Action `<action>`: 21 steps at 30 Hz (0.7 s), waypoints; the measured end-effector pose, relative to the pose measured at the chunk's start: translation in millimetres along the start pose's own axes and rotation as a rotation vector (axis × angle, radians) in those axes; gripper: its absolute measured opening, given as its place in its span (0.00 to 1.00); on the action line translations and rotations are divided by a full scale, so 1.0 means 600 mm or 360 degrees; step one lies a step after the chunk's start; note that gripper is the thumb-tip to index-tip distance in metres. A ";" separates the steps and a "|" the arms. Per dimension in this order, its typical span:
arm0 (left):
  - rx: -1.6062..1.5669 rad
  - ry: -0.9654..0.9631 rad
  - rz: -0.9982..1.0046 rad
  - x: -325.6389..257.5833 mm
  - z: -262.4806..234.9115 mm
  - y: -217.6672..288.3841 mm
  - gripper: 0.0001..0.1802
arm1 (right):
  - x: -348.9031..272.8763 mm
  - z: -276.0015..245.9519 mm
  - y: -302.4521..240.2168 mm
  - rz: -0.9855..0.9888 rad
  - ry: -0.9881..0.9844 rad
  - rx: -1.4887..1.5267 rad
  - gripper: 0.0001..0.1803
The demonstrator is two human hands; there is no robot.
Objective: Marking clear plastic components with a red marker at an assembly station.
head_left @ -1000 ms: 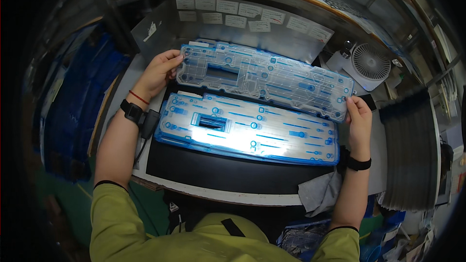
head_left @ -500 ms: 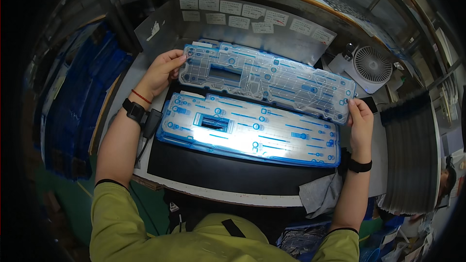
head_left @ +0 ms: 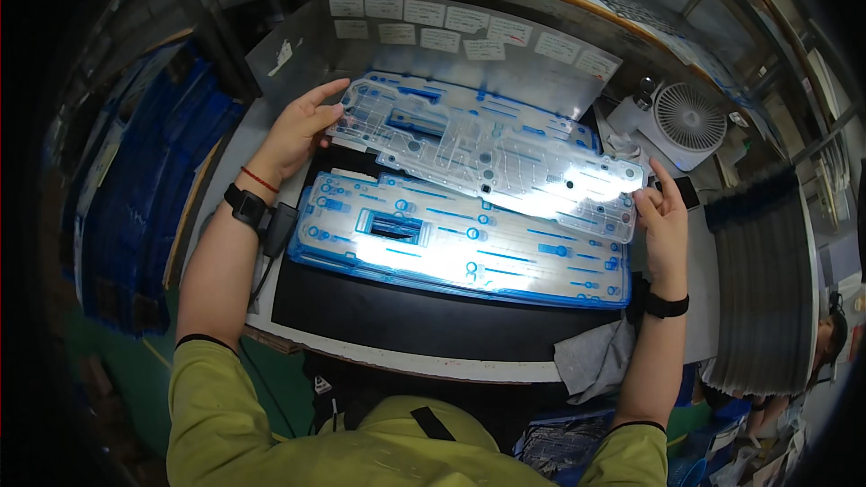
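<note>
Between my hands hangs a thin clear plastic sheet (head_left: 469,158), cut to a long outline, with fine printed lines, dark dots and a window near its left end. My left hand (head_left: 299,131) pinches its left end between thumb and fingers. At the right end my right hand (head_left: 666,227) grips the corner, with the index finger sticking up. Behind it, partly covered, lies a stack of similar blue-edged sheets (head_left: 550,128). Nearer me, a second stack of blue-edged sheets (head_left: 532,280) rests on a black mat (head_left: 388,302), strongly glaring in the middle.
A white fan (head_left: 687,124) stands at the back right, beside a metal back panel (head_left: 379,59) bearing paper labels. A grey cloth (head_left: 597,361) hangs over the table's front edge. Tall sheet stacks stand left (head_left: 149,189) and right (head_left: 762,289). A person shows at the far right.
The clear sheet has tilted and dropped slightly at its right end, uncovering more of the blue-edged stack behind it. My right index finger has lifted away from the sheet.
</note>
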State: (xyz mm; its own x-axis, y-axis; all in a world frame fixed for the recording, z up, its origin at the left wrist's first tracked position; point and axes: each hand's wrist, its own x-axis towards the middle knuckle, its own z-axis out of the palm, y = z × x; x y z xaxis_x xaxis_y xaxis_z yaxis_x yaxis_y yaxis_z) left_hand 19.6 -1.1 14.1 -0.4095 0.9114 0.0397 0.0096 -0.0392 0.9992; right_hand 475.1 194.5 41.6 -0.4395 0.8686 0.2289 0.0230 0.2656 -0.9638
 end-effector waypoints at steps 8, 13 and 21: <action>0.0018 -0.0173 -0.0072 0.014 -0.024 -0.019 0.10 | 0.004 -0.006 0.004 0.0037 -0.0008 0.0021 0.26; -0.0033 -0.0136 -0.0156 0.012 -0.017 -0.017 0.12 | 0.005 -0.009 0.005 0.0029 -0.0037 0.0026 0.26; -0.0034 -0.0120 -0.0164 0.012 -0.017 -0.017 0.10 | 0.006 -0.014 0.012 0.0025 -0.0045 0.0052 0.26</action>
State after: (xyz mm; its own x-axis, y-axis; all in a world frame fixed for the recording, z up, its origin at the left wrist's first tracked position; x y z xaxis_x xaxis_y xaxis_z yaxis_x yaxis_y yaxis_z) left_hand 7.5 1.6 3.8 -0.3377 0.9392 -0.0616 -0.0488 0.0479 0.9977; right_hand 481.4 203.1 36.4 -0.4644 0.8603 0.2105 0.0008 0.2380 -0.9713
